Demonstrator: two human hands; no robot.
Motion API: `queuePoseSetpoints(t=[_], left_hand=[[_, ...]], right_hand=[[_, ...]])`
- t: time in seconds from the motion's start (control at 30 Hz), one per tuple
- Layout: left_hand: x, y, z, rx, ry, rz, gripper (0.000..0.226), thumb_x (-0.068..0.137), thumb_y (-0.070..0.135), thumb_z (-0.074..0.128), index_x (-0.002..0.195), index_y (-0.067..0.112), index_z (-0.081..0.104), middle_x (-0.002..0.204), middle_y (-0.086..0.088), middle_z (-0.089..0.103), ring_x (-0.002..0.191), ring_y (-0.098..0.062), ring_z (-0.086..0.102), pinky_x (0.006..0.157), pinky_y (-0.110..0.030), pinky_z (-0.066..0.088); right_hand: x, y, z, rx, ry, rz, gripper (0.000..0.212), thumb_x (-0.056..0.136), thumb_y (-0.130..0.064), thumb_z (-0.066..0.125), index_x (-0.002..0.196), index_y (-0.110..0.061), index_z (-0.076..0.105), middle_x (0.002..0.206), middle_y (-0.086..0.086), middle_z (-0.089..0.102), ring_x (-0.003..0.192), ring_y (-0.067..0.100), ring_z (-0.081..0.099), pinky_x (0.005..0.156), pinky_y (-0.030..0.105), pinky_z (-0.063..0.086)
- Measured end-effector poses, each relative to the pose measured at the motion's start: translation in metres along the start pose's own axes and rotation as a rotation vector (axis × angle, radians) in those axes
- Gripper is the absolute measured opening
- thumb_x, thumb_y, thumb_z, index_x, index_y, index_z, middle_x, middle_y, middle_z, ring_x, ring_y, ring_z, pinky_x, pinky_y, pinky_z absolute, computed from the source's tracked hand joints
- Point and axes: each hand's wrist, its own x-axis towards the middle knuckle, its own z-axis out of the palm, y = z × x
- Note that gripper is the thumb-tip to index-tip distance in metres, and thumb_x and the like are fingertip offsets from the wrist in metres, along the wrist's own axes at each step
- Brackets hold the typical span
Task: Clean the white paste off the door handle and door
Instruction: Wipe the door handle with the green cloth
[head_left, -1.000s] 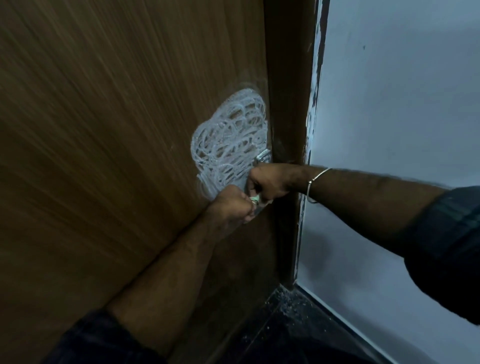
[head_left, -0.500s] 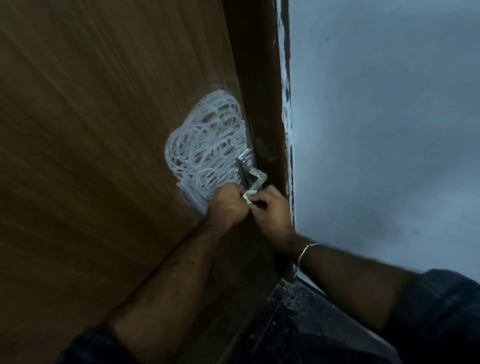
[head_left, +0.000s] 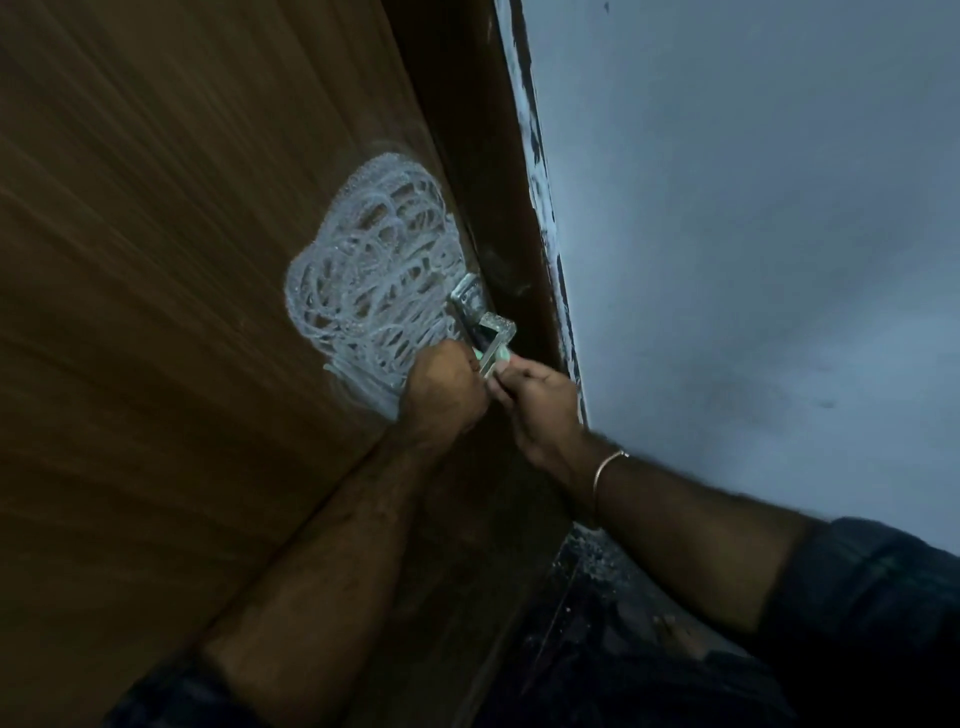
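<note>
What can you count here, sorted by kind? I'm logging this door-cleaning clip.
Hands: 2, left and right
Door handle: 1
Paste patch: 1
Green cloth: 1
Bracelet: 1
Total: 6

We see a dim, bluish picture. The wall (head_left: 753, 234) at three o'clock is the brightest area, while the door (head_left: 156, 312) at nine o'clock stays dull brown with smeared, blurred grain (worst toward the edges). Straight lines bow outward. Six o'clock sinks into near-black, noisy shadow.
</note>
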Motion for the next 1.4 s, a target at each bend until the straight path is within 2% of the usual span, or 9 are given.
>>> queuePoseSetpoints(t=[0.13,0.27,0.43,0.8,0.97,1.1,1.2,1.33,1.4], left_hand=[[0.002,0.002,0.0,0.032,-0.029,0.003,0.021,0.095,0.016,0.06,0.111,0.008,0.071,0.107,-0.01,0.071,0.084,-0.013,0.055,0.072,-0.023,0.041],[0.005,0.003,-0.004,0.057,-0.044,0.011,0.019,0.094,0.015,0.063,0.108,0.008,0.072,0.106,-0.009,0.071,0.092,-0.019,0.063,0.072,-0.025,0.043],[0.006,0.002,-0.004,0.065,-0.07,0.022,0.018,0.094,0.015,0.063,0.109,0.008,0.07,0.105,-0.009,0.071,0.09,-0.017,0.062,0.074,-0.027,0.047],[0.006,0.002,-0.008,0.036,-0.078,0.018,0.016,0.093,0.01,0.062,0.105,0.006,0.071,0.103,-0.011,0.071,0.097,-0.022,0.066,0.079,-0.029,0.051],[0.004,0.002,-0.009,0.018,-0.05,0.04,0.016,0.095,0.011,0.061,0.102,0.004,0.073,0.103,-0.011,0.073,0.098,-0.022,0.067,0.08,-0.028,0.049],[0.005,0.0,-0.008,-0.004,-0.06,0.034,0.016,0.094,0.009,0.06,0.102,0.004,0.072,0.103,-0.011,0.072,0.098,-0.022,0.067,0.082,-0.029,0.051],[0.005,-0.002,-0.007,-0.006,-0.047,0.05,0.016,0.095,0.01,0.059,0.102,0.006,0.072,0.102,-0.009,0.072,0.093,-0.019,0.065,0.075,-0.024,0.046],[0.006,-0.004,-0.005,0.0,-0.037,0.054,0.014,0.095,0.012,0.058,0.098,0.009,0.071,0.1,-0.009,0.071,0.084,-0.015,0.058,0.073,-0.025,0.043],[0.006,-0.005,-0.006,-0.012,-0.042,0.038,0.014,0.095,0.009,0.057,0.095,0.01,0.071,0.099,-0.008,0.072,0.086,-0.017,0.062,0.072,-0.026,0.044]], right_hand=[[0.027,-0.009,0.002,0.091,0.094,-0.006,0.03,0.092,0.012,0.055,0.121,0.016,0.058,0.123,0.022,0.063,0.104,0.027,0.061,0.103,0.037,0.049],[0.005,0.019,-0.011,-0.099,-0.048,0.025,0.014,0.087,0.013,0.058,0.09,0.003,0.068,0.088,0.009,0.069,0.081,0.017,0.065,0.075,0.025,0.057],[0.04,-0.01,0.002,-0.011,0.098,-0.097,0.031,0.093,0.014,0.051,0.121,0.01,0.061,0.104,0.008,0.065,0.085,0.012,0.064,0.084,0.025,0.056],[0.056,-0.007,-0.001,-0.109,0.153,-0.166,0.026,0.089,0.012,0.059,0.114,0.01,0.065,0.105,0.011,0.068,0.092,0.019,0.066,0.075,0.021,0.059],[0.051,0.008,-0.016,-0.581,0.154,-0.392,0.018,0.086,0.003,0.068,0.103,0.0,0.074,0.1,0.008,0.073,0.089,0.02,0.071,0.085,0.029,0.059],[0.049,-0.005,-0.02,-0.894,0.114,-0.68,0.019,0.086,0.0,0.065,0.101,-0.005,0.077,0.099,0.005,0.073,0.087,0.009,0.065,0.08,0.001,0.043],[0.044,-0.017,-0.019,-1.092,0.006,-0.883,0.026,0.082,0.009,0.06,0.1,0.0,0.076,0.099,0.013,0.071,0.092,0.023,0.065,0.086,0.011,0.042],[0.032,-0.027,-0.031,-1.507,-0.411,-1.033,0.027,0.081,0.0,0.062,0.107,0.001,0.072,0.104,0.019,0.065,0.097,0.033,0.063,0.089,0.035,0.049],[0.043,-0.04,-0.028,-1.605,-0.38,-1.037,0.028,0.082,0.001,0.061,0.108,0.0,0.071,0.108,0.02,0.063,0.101,0.036,0.06,0.091,0.039,0.049]])
